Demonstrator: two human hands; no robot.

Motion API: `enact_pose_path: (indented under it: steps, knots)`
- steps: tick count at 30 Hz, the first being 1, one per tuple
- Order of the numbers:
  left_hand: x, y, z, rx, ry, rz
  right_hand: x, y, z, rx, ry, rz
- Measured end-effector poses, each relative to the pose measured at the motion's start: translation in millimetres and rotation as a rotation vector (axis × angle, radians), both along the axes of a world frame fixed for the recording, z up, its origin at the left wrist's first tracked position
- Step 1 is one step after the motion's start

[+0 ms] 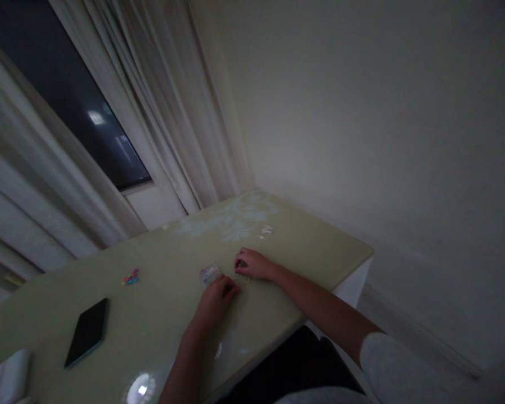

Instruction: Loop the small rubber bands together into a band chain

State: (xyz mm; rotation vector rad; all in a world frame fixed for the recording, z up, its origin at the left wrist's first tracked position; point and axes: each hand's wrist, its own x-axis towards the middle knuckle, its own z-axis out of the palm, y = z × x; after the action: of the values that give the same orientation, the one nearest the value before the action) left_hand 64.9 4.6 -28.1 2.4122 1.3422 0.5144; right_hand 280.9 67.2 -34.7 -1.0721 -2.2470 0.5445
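Note:
My left hand rests low over the table with its fingers curled and closed together; whatever they may hold is too small to make out. Just beyond it lies a small clear packet or box with pale, multicoloured contents, partly covered by the hand. To the right, my right hand is bent down to the tabletop, thumb and fingertips pinched together, with nothing I can name between them. A small pale ring-like piece lies beside its wrist side. The hands are close but apart.
The glossy pale table carries a cluster of small colourful pieces, a dark phone or tablet and a white object at left. Small white pieces lie beyond my right hand. Curtains and a wall border the table.

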Motion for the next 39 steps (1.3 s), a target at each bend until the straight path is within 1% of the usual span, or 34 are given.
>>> enact_pose_path:
  steps: [9, 39]
  knots:
    - [-0.5, -0.5, -2.2, -0.003, -0.026, 0.004, 0.9, -0.2, 1.1, -0.005, -0.002, 0.004]
    - [0.4, -1.8, 0.1, -0.015, -0.019, 0.015, 0.7, 1.2, -0.6, 0.001, -0.012, -0.002]
